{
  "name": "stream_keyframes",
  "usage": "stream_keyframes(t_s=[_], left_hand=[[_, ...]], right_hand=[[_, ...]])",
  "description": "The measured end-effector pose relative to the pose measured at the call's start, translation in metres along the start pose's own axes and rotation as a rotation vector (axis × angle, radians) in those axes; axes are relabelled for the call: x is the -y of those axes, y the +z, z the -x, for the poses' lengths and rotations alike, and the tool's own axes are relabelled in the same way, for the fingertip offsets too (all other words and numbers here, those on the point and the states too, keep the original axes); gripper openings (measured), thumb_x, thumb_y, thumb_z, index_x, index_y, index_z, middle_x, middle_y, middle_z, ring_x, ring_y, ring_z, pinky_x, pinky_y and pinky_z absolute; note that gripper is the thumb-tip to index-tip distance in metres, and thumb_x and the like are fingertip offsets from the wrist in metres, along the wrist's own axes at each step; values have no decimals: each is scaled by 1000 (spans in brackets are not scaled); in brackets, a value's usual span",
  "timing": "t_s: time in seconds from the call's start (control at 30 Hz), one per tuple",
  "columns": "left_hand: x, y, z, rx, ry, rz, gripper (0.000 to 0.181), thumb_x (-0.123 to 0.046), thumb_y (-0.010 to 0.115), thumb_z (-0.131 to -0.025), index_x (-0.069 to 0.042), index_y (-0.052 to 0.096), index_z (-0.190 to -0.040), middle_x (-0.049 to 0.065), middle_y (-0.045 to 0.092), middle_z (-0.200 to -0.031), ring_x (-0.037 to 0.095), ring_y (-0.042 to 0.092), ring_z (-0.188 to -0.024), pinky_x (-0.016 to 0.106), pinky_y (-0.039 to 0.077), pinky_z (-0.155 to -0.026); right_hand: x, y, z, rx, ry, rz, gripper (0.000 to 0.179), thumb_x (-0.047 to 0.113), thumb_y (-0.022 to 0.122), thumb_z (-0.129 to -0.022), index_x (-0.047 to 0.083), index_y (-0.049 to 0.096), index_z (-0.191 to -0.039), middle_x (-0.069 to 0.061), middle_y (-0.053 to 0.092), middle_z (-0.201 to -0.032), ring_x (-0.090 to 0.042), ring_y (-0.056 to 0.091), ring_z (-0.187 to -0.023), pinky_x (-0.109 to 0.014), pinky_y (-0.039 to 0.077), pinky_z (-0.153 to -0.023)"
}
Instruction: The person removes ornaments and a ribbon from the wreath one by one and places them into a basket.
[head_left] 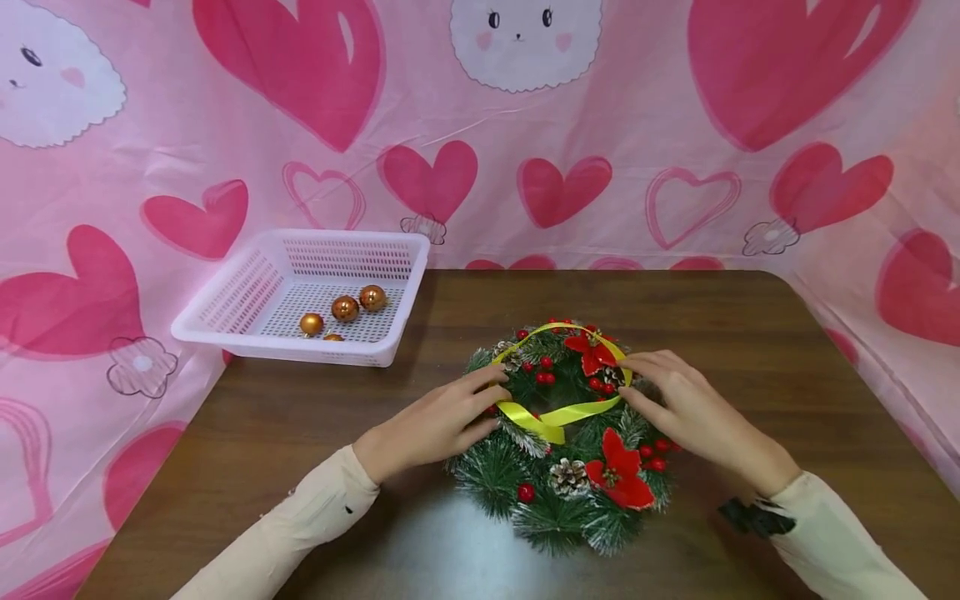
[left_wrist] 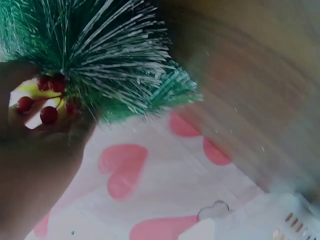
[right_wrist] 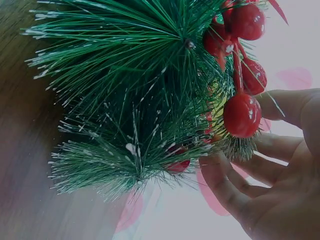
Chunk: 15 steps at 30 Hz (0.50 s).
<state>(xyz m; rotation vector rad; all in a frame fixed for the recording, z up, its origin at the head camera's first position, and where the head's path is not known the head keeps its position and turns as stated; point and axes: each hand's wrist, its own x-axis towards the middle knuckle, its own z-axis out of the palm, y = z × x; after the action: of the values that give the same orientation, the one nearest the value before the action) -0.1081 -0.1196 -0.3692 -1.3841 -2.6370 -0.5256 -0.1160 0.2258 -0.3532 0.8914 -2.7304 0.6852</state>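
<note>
A green Christmas wreath (head_left: 491, 475) lies on the table, trimmed with red flowers (head_left: 618, 471), red berries (right_wrist: 242, 115) and pine cones (head_left: 568, 477). Over its far half runs a yellow ribbon (head_left: 577, 412) in a loop, the front part slightly twisted. My left hand (head_left: 442, 417) holds the ribbon at the loop's left side, fingers bent. On the opposite side my right hand (head_left: 693, 412) has the ribbon between thumb and fingers. Wreath needles and berries partly hide the fingertips in both wrist views.
At the back left of the brown wooden table (head_left: 712, 308) stands a white plastic basket (head_left: 281, 350). Several shiny golden balls (head_left: 345, 308) lie inside it. A pink cloth (head_left: 480, 117) with hearts hangs behind the table.
</note>
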Motion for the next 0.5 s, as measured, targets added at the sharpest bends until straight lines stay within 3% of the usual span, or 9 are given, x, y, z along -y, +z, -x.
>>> stream_keyframes(t_s=[0.17,0.3,0.4,0.5], left_hand=[[-1,-7,5,-46,52,-11,26,-28,62,-100,-11,65,-120,9,57,-132,17,54,-122,33,49,-101],[-5,-13,5,-93,81,-18,18,-18,65,-98,-9,70,-112,4,62,-117,12,57,-108,26,50,-96],[-6,-16,6,-118,91,-34,16,-10,69,-94,-6,71,-109,5,64,-113,14,60,-105,26,52,-94],[-7,-19,6,-145,80,-3,15,-8,69,-93,-4,71,-108,5,65,-110,13,60,-102,25,53,-92]], right_hand=[[2,-2,-3,-3,9,-11,38,16,71,-93,-2,65,-126,-19,64,-125,-35,58,-115,-58,51,-92],[1,-6,-5,-61,-23,-21,36,9,74,-89,-2,66,-122,-19,66,-122,-36,63,-110,-56,54,-86],[0,-8,-7,-125,-73,-32,35,-1,76,-83,-3,68,-117,-17,69,-115,-26,69,-93,-47,59,-75],[1,-10,-12,-164,-109,-38,37,-8,75,-79,-3,69,-115,-14,69,-111,-14,66,-78,-35,60,-65]])
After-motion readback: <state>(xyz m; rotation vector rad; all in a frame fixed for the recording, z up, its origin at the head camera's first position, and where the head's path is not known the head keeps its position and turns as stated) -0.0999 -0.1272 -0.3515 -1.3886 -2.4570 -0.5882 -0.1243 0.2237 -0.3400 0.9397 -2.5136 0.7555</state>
